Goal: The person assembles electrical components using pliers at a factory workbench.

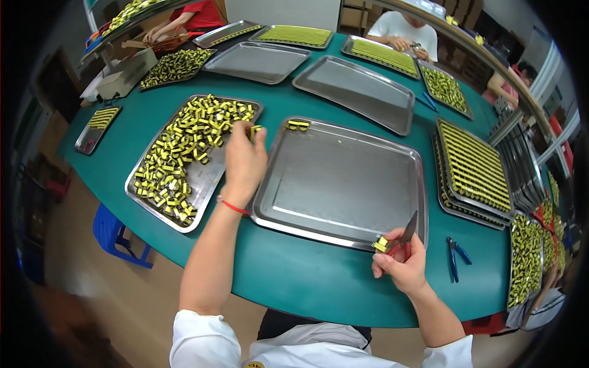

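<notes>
Left hand (244,162), ten o'clock, pinches one component (255,130). Right hand (404,264), four o'clock, grips red-handled blade (410,226) and yellow block (381,243), likely for readiness.

TEXT: none legible | yellow round badge (254,365) on white shirt (307,352) — dark marks, cut off, unclear

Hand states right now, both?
Left hand: closed, pinching a small yellow-and-black part.
Right hand: closed, holding a red-handled tool with a dark blade and another yellow-and-black part.
</notes>
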A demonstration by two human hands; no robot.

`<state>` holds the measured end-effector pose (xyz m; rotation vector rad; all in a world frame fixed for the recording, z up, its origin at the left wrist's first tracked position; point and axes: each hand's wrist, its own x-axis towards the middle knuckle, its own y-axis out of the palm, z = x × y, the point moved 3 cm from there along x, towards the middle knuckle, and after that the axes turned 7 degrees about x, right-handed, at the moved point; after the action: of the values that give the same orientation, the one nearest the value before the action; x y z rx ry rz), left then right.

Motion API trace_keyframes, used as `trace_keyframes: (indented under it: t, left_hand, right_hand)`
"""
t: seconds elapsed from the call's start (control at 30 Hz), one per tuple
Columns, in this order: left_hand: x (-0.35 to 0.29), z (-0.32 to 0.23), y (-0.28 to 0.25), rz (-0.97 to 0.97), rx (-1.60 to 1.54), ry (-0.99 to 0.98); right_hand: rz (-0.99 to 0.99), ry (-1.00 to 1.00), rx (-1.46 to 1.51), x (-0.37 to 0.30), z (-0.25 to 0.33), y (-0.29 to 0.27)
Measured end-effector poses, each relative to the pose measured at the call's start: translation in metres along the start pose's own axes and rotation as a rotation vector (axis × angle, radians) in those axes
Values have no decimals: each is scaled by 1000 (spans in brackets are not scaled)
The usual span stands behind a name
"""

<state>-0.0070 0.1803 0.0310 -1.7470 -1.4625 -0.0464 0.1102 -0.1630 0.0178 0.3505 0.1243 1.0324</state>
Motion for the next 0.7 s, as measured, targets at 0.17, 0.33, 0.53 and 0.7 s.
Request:
trace_keyframes:
  t: [0.17, 0.33, 0.53, 0.7]
  left_hand:
    - [-7, 25, 22, -6, -253, -73]
    - [-4, 37, 34, 81, -339, -144]
    - [-5, 39, 43, 36, -304, -129]
    - [-6, 38, 43, 65, -283, -187]
  right_hand:
    - [90, 165, -219, 31, 9, 24]
    - [133, 144, -589, 123, 28, 65]
    - [22, 89, -1107, 254, -4, 59]
    - [-50, -18, -1289, 290, -33, 53]
